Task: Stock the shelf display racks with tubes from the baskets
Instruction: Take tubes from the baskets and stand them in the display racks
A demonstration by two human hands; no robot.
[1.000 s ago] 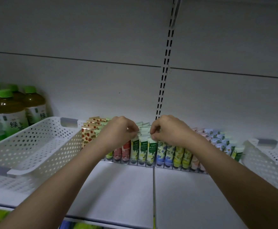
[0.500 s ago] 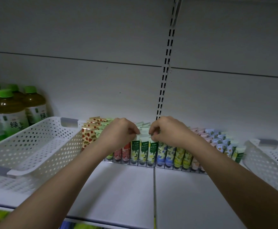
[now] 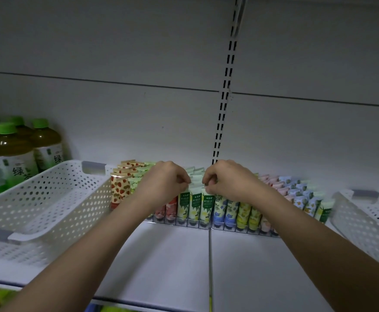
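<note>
Green-and-white tubes (image 3: 194, 202) are being pinched at their crimped top edges by both hands at the middle of the display rack (image 3: 206, 224), which is sitting at the back of the shelf (image 3: 172, 262). The left hand (image 3: 164, 183) is curled, fingertips nipping the top of the tube row from 9 o'clock; the right hand (image 3: 225, 181) is curled likewise, nipping from 3 o'clock, so both are grasping tube tops, though exactly which tube each is holding cannot be told. Risk, as judged: the rows are packed tight, so if one tube is pulled or pushed askew, neighbours are likely being dragged with it and tipped forward over the low front rail. A tube pressed down crooked could be wedged between lanes or creased at the crimp. The strawberry-print tubes (image 3: 119, 190) at 9 o'clock of the hands and the blue and yellow tubes (image 3: 238, 210) at 3 o'clock are standing close, so a wrist could be brushing them. A white perforated basket (image 3: 37, 199) is lying at 9 o'clock, just beside the rack, and appears to be holding nothing; a second basket (image 3: 368, 212) is partly seen at 3 o'clock. Green tea bottles (image 3: 15, 154) are standing behind the left basket at 10 o'clock. Both forearms are crossing the bare shelf front, so the lower parts of some tubes are being hidden.
</note>
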